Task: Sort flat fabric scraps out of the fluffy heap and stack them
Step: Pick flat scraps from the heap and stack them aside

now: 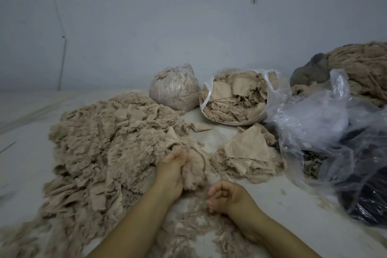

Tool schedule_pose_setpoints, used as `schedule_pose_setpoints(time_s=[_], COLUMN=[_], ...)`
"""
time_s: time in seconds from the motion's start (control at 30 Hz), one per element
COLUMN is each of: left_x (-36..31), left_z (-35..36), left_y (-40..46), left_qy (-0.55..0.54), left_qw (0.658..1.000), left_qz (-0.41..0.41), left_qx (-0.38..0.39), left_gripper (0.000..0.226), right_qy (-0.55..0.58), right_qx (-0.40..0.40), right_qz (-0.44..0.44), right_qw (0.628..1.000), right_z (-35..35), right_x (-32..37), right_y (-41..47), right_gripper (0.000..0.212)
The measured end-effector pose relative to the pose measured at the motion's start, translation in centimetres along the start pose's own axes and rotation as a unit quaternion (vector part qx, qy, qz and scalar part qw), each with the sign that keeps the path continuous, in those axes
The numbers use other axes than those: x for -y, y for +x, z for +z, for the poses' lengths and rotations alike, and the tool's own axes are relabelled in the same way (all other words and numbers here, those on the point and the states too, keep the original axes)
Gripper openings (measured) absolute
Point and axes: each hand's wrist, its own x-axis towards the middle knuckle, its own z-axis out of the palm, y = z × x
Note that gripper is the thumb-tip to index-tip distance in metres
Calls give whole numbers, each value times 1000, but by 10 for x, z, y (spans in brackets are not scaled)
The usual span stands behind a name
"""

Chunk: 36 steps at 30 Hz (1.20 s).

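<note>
A wide beige fluffy heap (100,148) covers the left and middle of the pale sheet, with flat scraps mixed in. My left hand (171,172) grips a fluffy beige piece (194,169) at the heap's right edge. My right hand (226,197) hovers just right of it with fingers curled and nothing visible in them. A low stack of flat beige scraps (249,153) lies to the right, beyond my right hand.
An open clear bag full of flat scraps (236,98) and a tied bag of fluff (173,90) stand at the back. Crumpled clear plastic (326,115) and a dark bag (364,201) fill the right side. Loose fluff (188,232) lies between my forearms.
</note>
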Motion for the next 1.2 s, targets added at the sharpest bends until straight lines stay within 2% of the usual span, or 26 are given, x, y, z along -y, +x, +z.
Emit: schedule_pose_setpoints(time_s=[0.1,0.2,0.27,0.33,0.4,0.43,0.53,0.57,0.6,0.67,0.7,0.73,0.77,0.83,0.93,1.0,1.1,1.2], left_x=[-9,-8,-4,-3,-2,0,8,12,17,17,13,12,10,8,11,16,13,3], left_z=[-4,-1,2,6,7,6,2,0,-2,-5,-6,-8,-11,-12,-7,-2,1,-1], left_y=[1,-4,-10,-14,-17,-19,-25,-26,-23,-16,-13,-9,-8,-11,-21,-24,-22,-18], left_qy=[33,66,78,77,84,116,224,245,252,235,219,193,159,104,167,166,140,178], left_qw=[999,997,995,994,994,991,965,958,956,963,968,975,984,995,976,976,987,978], left_qz=[33,36,14,-17,-29,-27,11,40,76,128,125,104,74,14,-51,-31,46,97], left_qx=[-10,35,66,79,63,65,133,142,129,42,0,-28,-36,-1,131,139,69,38], left_gripper=[14,12,9,13,17,21,62,67,60,28,16,13,16,25,41,37,20,26], right_qy=[-49,-140,-168,-102,-49,-44,-75,-77,-70,-50,-38,-25,-10,7,38,67,48,14], right_qx=[12,-45,-111,-129,-134,-140,-170,-184,-198,-232,-240,-237,-226,-196,-148,-122,-128,-160], right_qz=[38,-6,-42,-60,-74,-81,-114,-123,-129,-137,-136,-134,-134,-146,-151,-120,-63,-14], right_qw=[998,989,979,985,987,986,976,972,969,962,960,962,965,970,977,983,989,987], right_z=[-3,1,6,11,15,16,23,24,25,22,19,17,15,14,18,23,21,8], right_x=[5,18,24,27,28,28,28,29,30,30,30,29,28,27,25,25,22,18], right_y=[-5,0,6,13,18,19,22,22,23,23,23,23,22,21,21,22,20,20], right_gripper=[13,44,36,18,16,18,25,26,27,29,28,27,26,24,21,19,19,35])
